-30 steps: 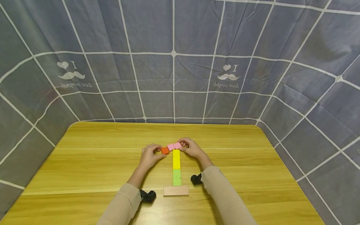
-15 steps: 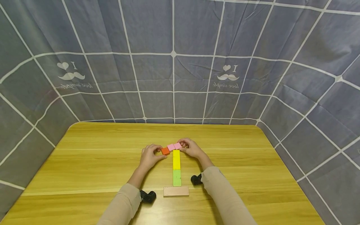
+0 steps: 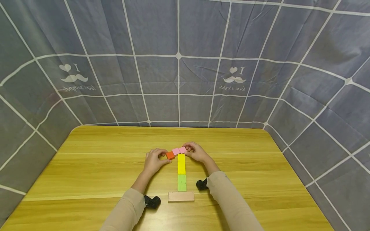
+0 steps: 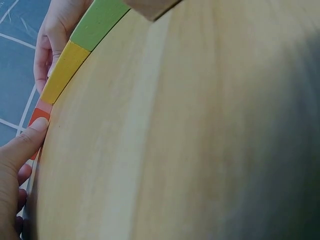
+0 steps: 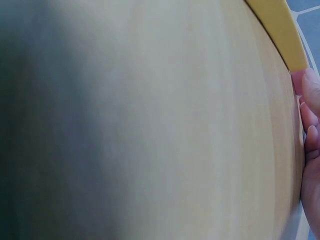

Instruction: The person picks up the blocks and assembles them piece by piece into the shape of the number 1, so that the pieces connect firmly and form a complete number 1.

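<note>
My left hand (image 3: 153, 161) pinches an orange-red block (image 3: 170, 155) between thumb and fingers, at the left end of a short slanted row. Beside it in that row lie two pink blocks, the left pink block (image 3: 176, 151) and the right pink block (image 3: 182, 149). My right hand (image 3: 198, 151) pinches the right pink block from its right side. Below the row, a yellow block (image 3: 181, 164) runs toward me, followed by a green block (image 3: 182, 183). In the left wrist view my thumb (image 4: 37, 125) presses on the orange-red block.
A flat, light wooden block (image 3: 181, 196) lies crosswise under the green block's near end. Black wrist devices, one at the left (image 3: 152, 202) and one at the right (image 3: 201, 184), hang by the sleeves. The wooden table (image 3: 95, 154) ends at a grey checked curtain (image 3: 156, 73).
Almost nothing differs: the orange-red block has shifted very slightly toward me and to the right with the left hand. Both hands otherwise keep their places.
</note>
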A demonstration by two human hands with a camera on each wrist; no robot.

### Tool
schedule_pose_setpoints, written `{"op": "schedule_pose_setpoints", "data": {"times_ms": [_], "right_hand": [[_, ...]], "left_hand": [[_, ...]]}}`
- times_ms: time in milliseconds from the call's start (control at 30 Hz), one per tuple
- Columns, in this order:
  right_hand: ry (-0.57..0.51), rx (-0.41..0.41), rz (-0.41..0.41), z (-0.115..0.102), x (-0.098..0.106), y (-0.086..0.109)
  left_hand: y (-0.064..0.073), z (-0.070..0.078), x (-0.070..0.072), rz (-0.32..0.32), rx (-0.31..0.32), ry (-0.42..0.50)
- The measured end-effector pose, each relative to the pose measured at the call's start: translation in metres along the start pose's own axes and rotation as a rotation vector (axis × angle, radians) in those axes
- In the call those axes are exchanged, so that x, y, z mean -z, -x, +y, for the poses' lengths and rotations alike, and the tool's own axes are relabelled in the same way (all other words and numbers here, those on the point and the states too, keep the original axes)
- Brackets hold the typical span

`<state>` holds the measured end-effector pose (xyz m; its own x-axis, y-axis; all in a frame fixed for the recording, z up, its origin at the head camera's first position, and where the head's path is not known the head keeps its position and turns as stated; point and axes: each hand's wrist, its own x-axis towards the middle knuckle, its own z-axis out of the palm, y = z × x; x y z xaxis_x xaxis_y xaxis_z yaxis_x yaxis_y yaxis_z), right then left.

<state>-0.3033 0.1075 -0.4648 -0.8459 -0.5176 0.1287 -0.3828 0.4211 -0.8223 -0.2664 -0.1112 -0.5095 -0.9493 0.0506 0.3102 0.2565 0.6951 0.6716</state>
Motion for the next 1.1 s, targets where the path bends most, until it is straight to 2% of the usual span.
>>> {"op": "schedule_pose_setpoints", "data": {"times_ms": [433, 567, 767, 900, 1100], "right_hand": [[-0.01, 0.006, -0.001, 0.0, 0.001, 0.001], [-0.013, 0.019, 0.007, 0.009, -0.001, -0.001], [-0.026, 0.024, -0.004, 0.003, 0.001, 0.001], [-0.046, 0.019, 0.007, 0.003, 0.0, 0.0], [-0.103, -0.013, 0.033, 0.006, 0.0, 0.002]], "left_hand": [[0.0, 0.0, 0.001, -0.005, 0.0, 0.012], [0.001, 0.0, 0.001, 0.0, -0.005, 0.034], [0.001, 0.002, 0.004, -0.019, 0.016, 0.096], [0.002, 0.003, 0.008, -0.032, 0.033, 0.168], [0.007, 0.003, 0.015, -0.02, 0.02, 0.272]]}}
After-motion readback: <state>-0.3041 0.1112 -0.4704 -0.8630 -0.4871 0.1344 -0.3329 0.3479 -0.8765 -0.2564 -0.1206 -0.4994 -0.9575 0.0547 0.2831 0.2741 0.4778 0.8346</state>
